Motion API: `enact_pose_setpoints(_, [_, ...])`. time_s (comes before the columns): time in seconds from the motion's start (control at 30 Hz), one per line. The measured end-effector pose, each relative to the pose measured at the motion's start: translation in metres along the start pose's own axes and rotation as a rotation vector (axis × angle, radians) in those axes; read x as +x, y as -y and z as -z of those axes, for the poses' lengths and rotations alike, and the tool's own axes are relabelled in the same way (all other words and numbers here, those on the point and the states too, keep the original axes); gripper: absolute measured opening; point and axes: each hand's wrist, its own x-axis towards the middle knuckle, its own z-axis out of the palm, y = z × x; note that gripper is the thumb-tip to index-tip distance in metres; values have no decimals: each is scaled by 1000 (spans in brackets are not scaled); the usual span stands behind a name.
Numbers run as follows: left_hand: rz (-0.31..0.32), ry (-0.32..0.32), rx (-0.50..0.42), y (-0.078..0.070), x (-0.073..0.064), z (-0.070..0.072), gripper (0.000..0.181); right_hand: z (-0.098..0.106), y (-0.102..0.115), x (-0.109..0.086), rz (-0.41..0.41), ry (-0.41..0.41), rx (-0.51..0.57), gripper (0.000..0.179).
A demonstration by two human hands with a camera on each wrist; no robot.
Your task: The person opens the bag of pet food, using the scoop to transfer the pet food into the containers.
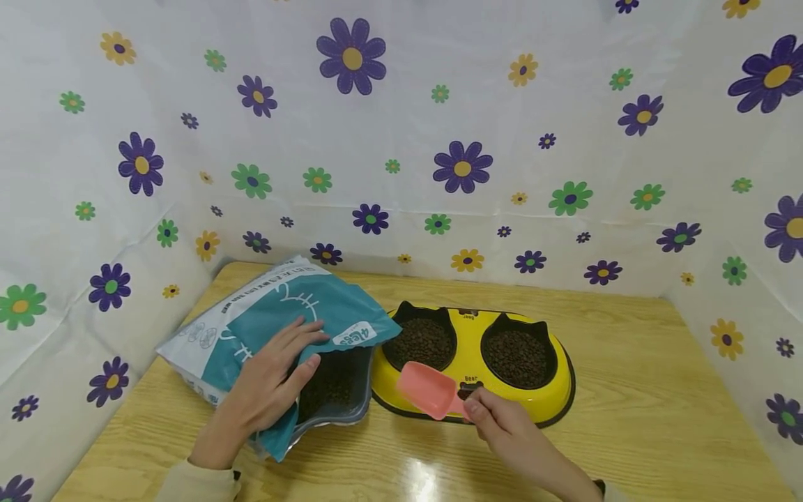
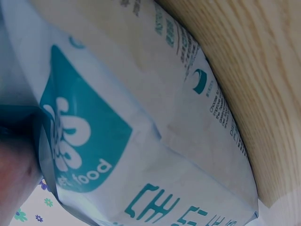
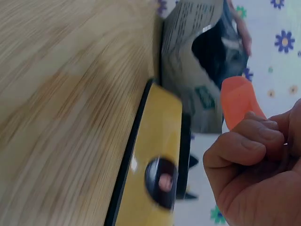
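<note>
My left hand (image 1: 266, 380) rests on the teal-and-white pet food bag (image 1: 251, 307), fingers stretched over its upper side and thumb beside the mouth. Dark kibble (image 1: 332, 383) shows inside that opening. In the left wrist view, only a blurred part of the hand appears at the edge of the printed bag (image 2: 155, 136). My right hand (image 1: 511, 432) grips the handle of a pink scoop (image 1: 429, 390), whose visible bowl looks bare. Beneath the scoop is a yellow double pet bowl (image 1: 467, 348). Brown kibble lies in its left bowl (image 1: 420, 341) and right bowl (image 1: 517, 355).
The wooden table (image 1: 627, 390) carries the bag on the left, with the double bowl close to its right. A white flower-printed sheet (image 1: 401, 125) stands behind the table and along both sides.
</note>
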Motion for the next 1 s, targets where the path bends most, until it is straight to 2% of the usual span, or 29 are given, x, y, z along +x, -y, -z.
enact_pose_setpoints(0.17, [2, 1, 5, 0, 1, 2, 34, -31, 16, 22, 121, 58, -73, 32])
enact_pose_setpoints(0.23, [2, 4, 1, -1, 1, 2, 34, -42, 22, 29, 158, 65, -153, 31])
enact_pose_setpoints(0.3, [4, 6, -3, -1, 0, 1, 34, -53, 29, 35, 215, 52, -315, 28])
enact_pose_setpoints(0.47, [5, 1, -4, 0, -1, 1, 33, -74, 44, 49, 383, -73, -868, 25])
enact_pose_setpoints(0.53, [3, -3, -2, 0, 0, 1, 33, -80, 46, 56, 433, -126, -1001, 25])
enact_pose_setpoints(0.7, [2, -6, -2, -1, 1, 1, 32, -92, 43, 74, 521, -250, -1242, 26])
enact_pose_setpoints(0.83, [3, -8, -4, -1, 1, 1, 32, -97, 42, 83, 530, -259, -1375, 24])
enact_pose_setpoints(1.0, [1, -12, -4, -1, 0, 0, 32, -104, 37, 89, 533, -265, -1415, 21])
